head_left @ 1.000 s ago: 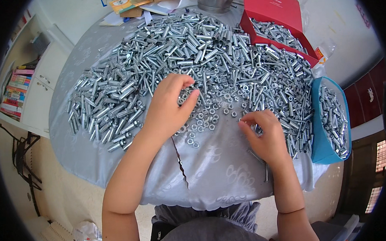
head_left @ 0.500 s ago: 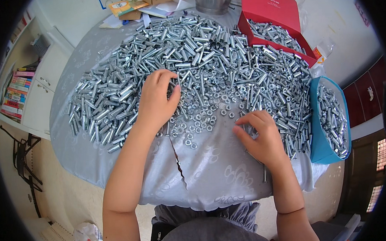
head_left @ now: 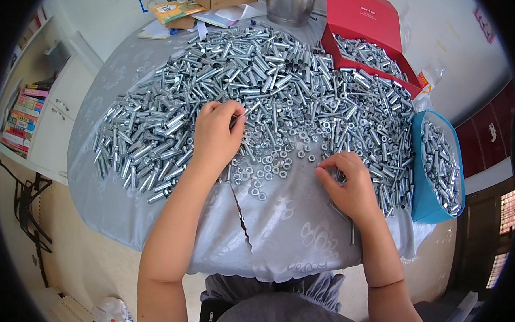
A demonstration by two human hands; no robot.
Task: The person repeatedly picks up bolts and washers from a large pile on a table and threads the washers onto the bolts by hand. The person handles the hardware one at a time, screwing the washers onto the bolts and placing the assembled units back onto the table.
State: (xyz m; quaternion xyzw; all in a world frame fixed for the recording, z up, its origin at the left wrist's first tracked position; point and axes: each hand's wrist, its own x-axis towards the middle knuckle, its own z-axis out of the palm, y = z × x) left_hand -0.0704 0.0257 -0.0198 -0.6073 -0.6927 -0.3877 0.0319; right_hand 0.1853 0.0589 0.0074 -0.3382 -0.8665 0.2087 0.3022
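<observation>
Now, at ten o'clock, a white cabinet (head_left: pixel 50 140) is seen, books (head_left: pixel 24 121) shelved beside it; at two, a white wall (head_left: pixel 449 55) is softly lit; at three, dark red panels (head_left: pixel 475 132) are glimpsed; toward four, bright light is let through window panes (head_left: pixel 510 212); at eight, pale floor (head_left: pixel 90 246) is shown.

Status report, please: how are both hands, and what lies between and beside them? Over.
Left hand at metal pile, grip contents unclear. Right hand curled beside loose nuts. Nuts lie between both hands; blue bin to the right.
</observation>
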